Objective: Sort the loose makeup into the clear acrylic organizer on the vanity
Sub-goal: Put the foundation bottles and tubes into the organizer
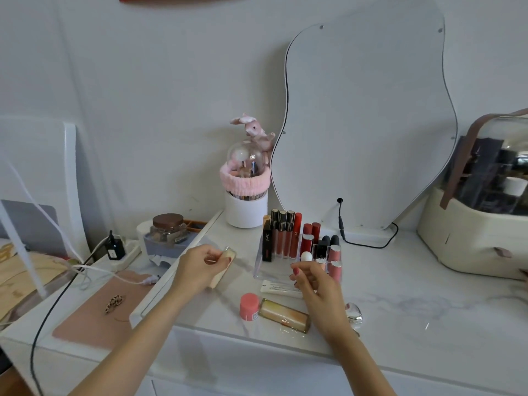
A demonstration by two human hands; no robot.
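Observation:
The clear acrylic organizer [264, 271] stands on the marble vanity top, with several lip glosses and lipsticks [285, 238] upright in its back rows. My left hand [197, 267] is shut on a cream-coloured tube [224, 267], held tilted to the left of the organizer. My right hand [317, 284] hovers over the organizer's front edge with fingers loosely curled and nothing in them. On the vanity below lie a white tube [275, 288], a small pink jar [249, 307] and a gold-and-clear rectangular case [285, 315].
A white brush holder with a pink band and glass dome [247, 195] stands behind the organizer, beside a wavy mirror [365, 124]. A cream cosmetic case [474, 232] fills the right. A silver cap [354, 312] lies by my right wrist. A lower side table [94, 318] with cables sits left.

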